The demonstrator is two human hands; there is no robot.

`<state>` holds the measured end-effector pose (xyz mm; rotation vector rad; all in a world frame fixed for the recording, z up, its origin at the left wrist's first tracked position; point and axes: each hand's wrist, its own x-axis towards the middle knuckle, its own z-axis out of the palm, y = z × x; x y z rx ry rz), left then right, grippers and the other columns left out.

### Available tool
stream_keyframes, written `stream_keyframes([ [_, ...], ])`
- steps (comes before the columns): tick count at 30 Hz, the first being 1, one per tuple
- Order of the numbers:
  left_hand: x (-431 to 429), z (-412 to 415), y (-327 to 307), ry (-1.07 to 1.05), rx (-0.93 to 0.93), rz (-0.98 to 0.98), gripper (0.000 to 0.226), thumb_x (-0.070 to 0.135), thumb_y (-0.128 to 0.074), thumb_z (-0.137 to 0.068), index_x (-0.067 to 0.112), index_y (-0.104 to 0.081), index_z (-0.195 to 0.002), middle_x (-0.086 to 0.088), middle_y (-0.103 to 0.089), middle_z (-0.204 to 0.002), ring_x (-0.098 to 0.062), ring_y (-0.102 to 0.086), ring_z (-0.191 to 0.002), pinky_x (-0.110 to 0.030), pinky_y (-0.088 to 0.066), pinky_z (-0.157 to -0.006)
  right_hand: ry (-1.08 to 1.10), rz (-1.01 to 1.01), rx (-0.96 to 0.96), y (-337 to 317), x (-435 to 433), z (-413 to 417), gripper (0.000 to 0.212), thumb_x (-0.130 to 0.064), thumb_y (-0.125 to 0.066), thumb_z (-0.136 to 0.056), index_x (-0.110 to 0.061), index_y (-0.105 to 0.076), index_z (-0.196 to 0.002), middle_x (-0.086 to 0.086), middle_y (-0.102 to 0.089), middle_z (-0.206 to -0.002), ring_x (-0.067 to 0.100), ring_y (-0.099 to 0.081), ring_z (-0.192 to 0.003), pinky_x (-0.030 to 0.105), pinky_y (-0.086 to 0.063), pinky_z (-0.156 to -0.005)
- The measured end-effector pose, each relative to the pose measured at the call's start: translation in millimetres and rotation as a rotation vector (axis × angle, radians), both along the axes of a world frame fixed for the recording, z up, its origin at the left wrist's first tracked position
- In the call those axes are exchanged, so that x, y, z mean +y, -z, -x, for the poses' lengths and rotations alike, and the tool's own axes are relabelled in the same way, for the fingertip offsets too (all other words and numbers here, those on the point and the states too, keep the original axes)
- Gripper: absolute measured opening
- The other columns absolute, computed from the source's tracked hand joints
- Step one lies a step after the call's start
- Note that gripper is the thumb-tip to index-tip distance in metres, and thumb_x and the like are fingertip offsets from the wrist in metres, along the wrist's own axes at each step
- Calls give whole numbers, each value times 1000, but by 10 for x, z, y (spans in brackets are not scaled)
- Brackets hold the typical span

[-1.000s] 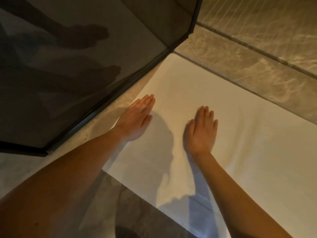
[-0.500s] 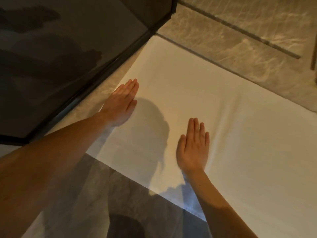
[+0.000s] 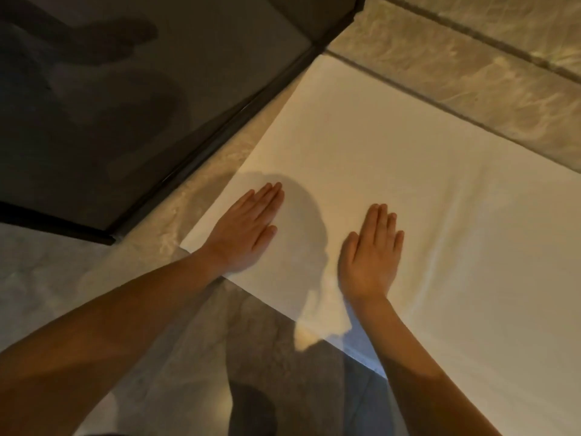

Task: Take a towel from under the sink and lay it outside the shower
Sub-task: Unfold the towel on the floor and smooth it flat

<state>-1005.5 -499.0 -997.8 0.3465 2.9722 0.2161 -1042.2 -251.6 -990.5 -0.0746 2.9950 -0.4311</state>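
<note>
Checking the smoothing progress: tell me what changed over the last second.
Both palms slid back along the towel toward its near edge; the left hand now rests by the near-left corner, the right hand beside it. Nothing was grasped or released. The towel stays spread by the shower frame.

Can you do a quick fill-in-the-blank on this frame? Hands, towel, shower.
1. Both hands lie ____ on the white towel, palms down.
2. The left hand presses near the towel's corner, on the side toward the dark-framed ____ of the shower.
3. The right hand has its fingers ____, gripping nothing.
4. The towel is spread on the ____.

Missing words: flat; glass; extended; floor
</note>
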Motion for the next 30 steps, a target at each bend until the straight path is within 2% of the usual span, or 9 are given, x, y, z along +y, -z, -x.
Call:
stream_keyframes([
  [2,-2,4,-7,-2,-2,-10,62,39,-13,-103,9,-4,-156,-8,-3,-165,-15,3,-151,-35,-1,-123,-94,98,-17,-13,-525,-120,63,-31,-33,-100,-7,-14,-155,11,-13,-163,28,-9,-151,42,-1,-122],
  [4,-12,13,-8,7,12,-5,62,37,-16,-102,7,-7,-156,-10,-6,-164,-17,-1,-151,-38,-6,-123,-184,116,-29,-5,-953,-258,63,-37,-25,-101,-12,-6,-156,6,-6,-164,23,-1,-151,39,6,-122],
  [6,-19,13,19,18,30,10,62,36,-18,-102,6,-9,-156,-10,-8,-164,-18,-2,-151,-37,-5,-123,-251,94,-28,18,-980,-329,62,-39,-21,-102,-13,-8,-156,5,-8,-164,21,-2,-151,39,5,-122],
  [10,-23,24,33,-10,21,0,62,40,-14,-103,11,-3,-157,-6,-1,-165,-15,3,-151,-32,3,-122,-191,54,-12,65,-164,-483,59,-37,-21,-103,-15,-12,-157,3,-14,-164,21,-6,-151,39,-3,-123],
  [15,-32,25,45,-10,-4,11,61,41,-11,-103,14,1,-157,-4,1,-165,-15,2,-151,-32,2,-122,-15,-56,-40,111,784,-728,62,-36,-17,-100,-16,-2,-157,0,1,-164,18,0,-151,39,-3,-122],
  [20,6,11,4,-57,-10,-12,63,44,-9,-102,12,-1,-156,-9,-4,-165,-15,3,-151,-32,4,-122,92,-43,-22,37,1125,-866,63,-33,-23,-98,-9,-14,-156,5,-13,-163,21,-9,-151,40,-8,-122],
  [22,223,18,-52,-40,51,-23,64,41,-11,-101,9,-4,-156,-12,-7,-164,-19,0,-151,-38,-1,-123,79,-54,-35,-1,1102,-871,63,-34,-20,-98,-9,-13,-156,4,-10,-163,22,-8,-151,40,-6,-122],
  [27,1451,489,-170,286,165,-178,59,27,-24,-100,5,-19,-154,-12,-17,-163,-22,-10,-151,-41,-10,-122,118,27,-17,-198,805,-607,63,-36,-13,-99,-8,-15,-155,6,-11,-162,24,-9,-151,42,-8,-123],
  [30,1679,789,-194,265,127,-155,58,24,-32,-98,4,-26,-152,-14,-23,-161,-25,-17,-150,-41,-12,-122,40,72,4,-236,504,-128,59,-33,-18,-102,-8,-16,-155,9,-15,-163,26,-9,-151,40,-5,-123],
])
